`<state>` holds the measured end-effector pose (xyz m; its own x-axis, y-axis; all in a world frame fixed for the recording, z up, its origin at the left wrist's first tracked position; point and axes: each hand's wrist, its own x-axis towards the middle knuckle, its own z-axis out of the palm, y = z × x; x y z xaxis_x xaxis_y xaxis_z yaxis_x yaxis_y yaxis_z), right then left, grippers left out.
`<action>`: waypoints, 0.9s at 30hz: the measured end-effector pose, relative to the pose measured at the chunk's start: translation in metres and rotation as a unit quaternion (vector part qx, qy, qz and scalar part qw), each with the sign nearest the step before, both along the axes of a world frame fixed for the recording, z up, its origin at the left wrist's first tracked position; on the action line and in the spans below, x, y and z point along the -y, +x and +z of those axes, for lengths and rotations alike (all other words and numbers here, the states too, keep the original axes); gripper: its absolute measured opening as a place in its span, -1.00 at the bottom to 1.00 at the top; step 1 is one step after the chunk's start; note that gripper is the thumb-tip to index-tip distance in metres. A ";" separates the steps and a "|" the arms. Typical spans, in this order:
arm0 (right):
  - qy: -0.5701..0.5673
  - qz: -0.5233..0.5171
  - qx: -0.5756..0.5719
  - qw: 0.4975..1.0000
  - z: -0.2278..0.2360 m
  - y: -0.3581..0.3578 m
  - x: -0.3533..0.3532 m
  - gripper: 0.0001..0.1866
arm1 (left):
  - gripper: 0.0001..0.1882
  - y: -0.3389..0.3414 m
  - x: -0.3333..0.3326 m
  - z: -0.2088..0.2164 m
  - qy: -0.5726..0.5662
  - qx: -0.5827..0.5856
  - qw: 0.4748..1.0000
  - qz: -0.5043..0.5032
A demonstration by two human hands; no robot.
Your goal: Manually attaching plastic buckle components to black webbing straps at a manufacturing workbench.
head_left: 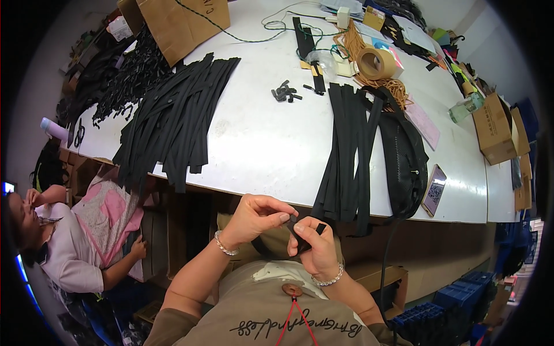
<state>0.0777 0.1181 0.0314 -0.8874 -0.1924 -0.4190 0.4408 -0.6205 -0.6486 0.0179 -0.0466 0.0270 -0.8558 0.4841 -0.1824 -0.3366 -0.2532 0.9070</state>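
Observation:
Both of my hands are held close together in front of the table's near edge. My left hand (257,218) pinches a small black piece between thumb and fingertips; its exact kind is too small to make out. Beside it, my right hand (316,248) is closed around a black strap (321,229), and one end sticks out above the fingers. The two hands nearly touch at the small piece. On the table ahead lie small black plastic pieces (285,92) in a loose pile. A bundle of black straps (344,153) hangs over the edge near my right hand.
Another large heap of black straps (173,115) overhangs the table (265,144) at left. A black bag (404,158) and a phone (434,190) lie at right. Tape roll (375,62), brown cords (352,43) and a paper bag (179,29) stand farther back. A seated person (86,242) is at left.

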 end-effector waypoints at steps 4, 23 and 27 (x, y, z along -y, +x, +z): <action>0.005 -0.024 -0.013 1.000 0.001 0.003 0.002 -0.84 | -0.88 0.002 -0.003 -0.005 -0.007 -0.014 1.000 0.004; 0.003 -0.026 -0.016 1.000 -0.001 0.006 0.002 -0.85 | -0.88 0.007 -0.008 -0.010 0.014 -0.018 0.999 0.034; 0.002 -0.023 -0.032 0.999 -0.004 0.004 -0.003 -0.86 | -0.86 0.004 -0.005 -0.007 -0.009 -0.150 0.989 0.001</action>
<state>0.0822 0.1208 0.0279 -0.9200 -0.1493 -0.3623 0.3698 -0.6364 -0.6770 0.0215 -0.0415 0.0198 -0.8738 0.4812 0.0708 -0.0520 -0.2373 0.9701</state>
